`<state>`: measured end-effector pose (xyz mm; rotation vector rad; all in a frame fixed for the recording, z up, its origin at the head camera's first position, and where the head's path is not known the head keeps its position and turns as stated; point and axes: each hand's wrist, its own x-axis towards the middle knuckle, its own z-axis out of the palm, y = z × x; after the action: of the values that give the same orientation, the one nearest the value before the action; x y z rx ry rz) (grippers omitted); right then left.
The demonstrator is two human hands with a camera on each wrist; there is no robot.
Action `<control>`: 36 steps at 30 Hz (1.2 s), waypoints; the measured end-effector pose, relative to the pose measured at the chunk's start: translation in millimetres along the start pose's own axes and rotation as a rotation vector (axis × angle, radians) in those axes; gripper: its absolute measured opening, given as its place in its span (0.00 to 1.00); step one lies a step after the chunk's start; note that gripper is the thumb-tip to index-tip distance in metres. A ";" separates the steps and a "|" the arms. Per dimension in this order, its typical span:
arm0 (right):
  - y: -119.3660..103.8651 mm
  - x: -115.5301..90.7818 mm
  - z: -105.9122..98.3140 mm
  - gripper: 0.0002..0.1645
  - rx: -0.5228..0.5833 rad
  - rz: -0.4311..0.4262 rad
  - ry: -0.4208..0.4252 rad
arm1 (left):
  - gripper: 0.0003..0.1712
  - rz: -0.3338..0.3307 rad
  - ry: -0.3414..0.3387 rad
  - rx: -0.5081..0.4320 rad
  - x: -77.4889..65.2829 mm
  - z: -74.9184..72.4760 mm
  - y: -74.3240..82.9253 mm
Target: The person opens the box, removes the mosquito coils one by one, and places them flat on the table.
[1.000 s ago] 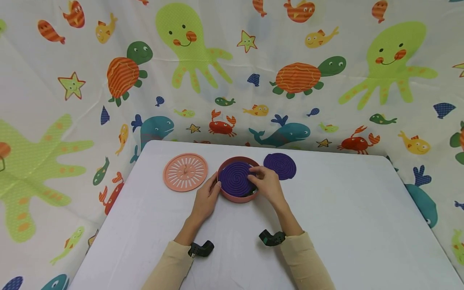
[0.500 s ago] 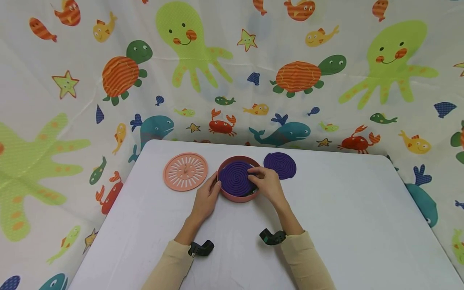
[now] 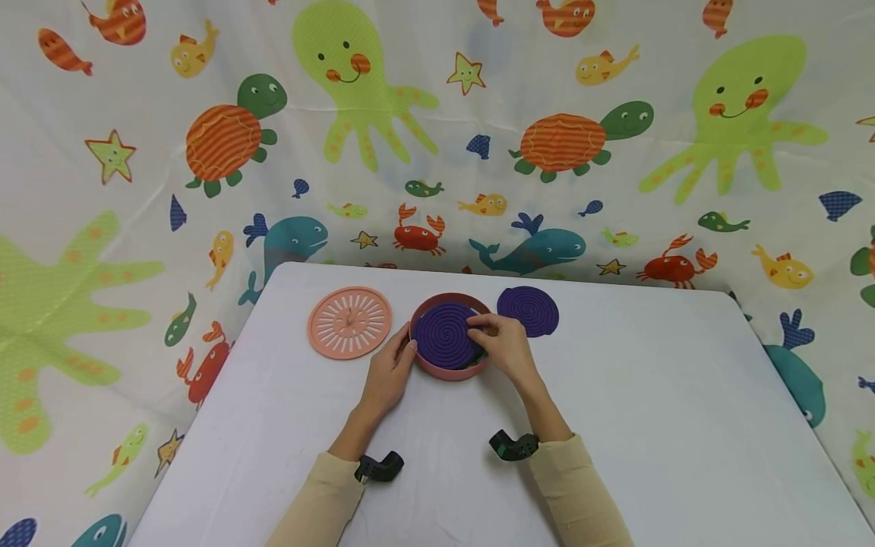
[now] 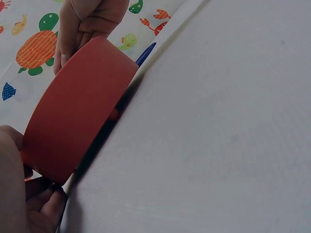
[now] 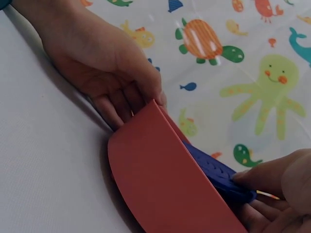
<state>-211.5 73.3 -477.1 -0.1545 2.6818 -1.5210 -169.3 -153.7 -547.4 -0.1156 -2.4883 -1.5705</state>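
Note:
A round coral-red mosquito coil holder (image 3: 451, 375) stands near the back of the white table. In the head view, my left hand (image 3: 391, 372) grips its left side, and the thumb lies at the rim. My right hand (image 3: 506, 346) pinches the right edge of a purple mosquito coil (image 3: 446, 336) between thumb and fingers. The coil sits within the holder's rim, its right side tilted up in the right wrist view, where the coil (image 5: 218, 172) rises over the wall. Something dark shows under its lower right edge. The left wrist view shows mainly the holder's outer wall (image 4: 80, 107).
A coral slotted lid (image 3: 350, 323) with a small central spike lies left of the holder. A second purple mosquito coil (image 3: 529, 311) lies to its right, just behind my right hand. The white table (image 3: 656, 410) ends at a sea-animal curtain (image 3: 424, 114).
The head view has shifted slightly, the curtain's left side drifting left. Both hands, the holder and the coil stay almost where they were.

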 end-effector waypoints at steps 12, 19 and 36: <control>-1.1 -0.6 0.0 0.11 0.047 0.009 0.008 | 0.30 0.004 -0.008 -0.006 1.4 0.5 -1.3; -0.6 0.4 -0.6 0.11 0.054 0.004 0.012 | 0.30 0.004 0.000 -0.018 0.4 0.8 0.2; -2.8 0.3 -8.5 0.12 0.069 0.012 0.028 | 0.30 0.002 0.008 -0.004 1.5 0.8 0.4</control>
<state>-212.5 79.0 -470.4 -0.1149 2.6426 -1.6214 -170.8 -152.8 -547.0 -0.1120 -2.4787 -1.5718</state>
